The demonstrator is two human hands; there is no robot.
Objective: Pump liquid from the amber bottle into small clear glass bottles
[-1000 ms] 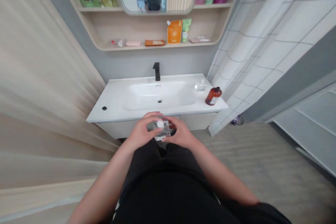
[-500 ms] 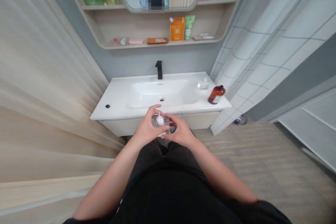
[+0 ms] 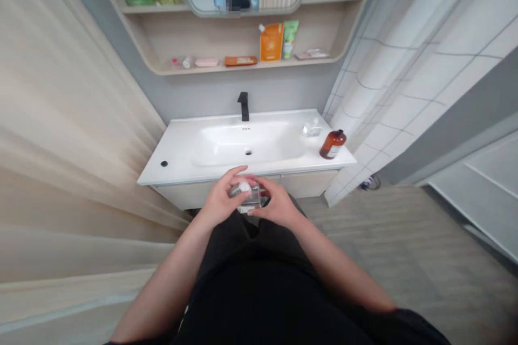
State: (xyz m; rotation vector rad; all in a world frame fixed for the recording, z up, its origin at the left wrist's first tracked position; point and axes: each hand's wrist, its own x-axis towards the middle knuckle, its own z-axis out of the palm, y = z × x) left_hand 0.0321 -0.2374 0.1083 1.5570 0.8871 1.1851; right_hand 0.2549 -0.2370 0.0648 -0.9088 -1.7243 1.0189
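In front of the vanity I hold a small clear pump bottle (image 3: pixel 252 198) with a white top between my two hands. My left hand (image 3: pixel 222 198) is closed about its left side and the white pump, thumb lying across the near face. On the right side, my right hand (image 3: pixel 277 202) grips the clear body, its thumb low on the near face and its fingers behind. The far fingers of both hands are partly hidden by the bottle.
Beyond my hands is a white washbasin (image 3: pixel 182 172) with a black faucet (image 3: pixel 243 107). A brown bottle (image 3: pixel 332 144) and a clear container (image 3: pixel 312 129) stand on its right side. A small black round piece (image 3: pixel 164 164) lies at the left. Above hangs a shelf (image 3: pixel 194 71) with toiletries.
The pump bottle has turned in my hands: its white top now tips left and away, and more of the clear body shows. Both hands still hold it.
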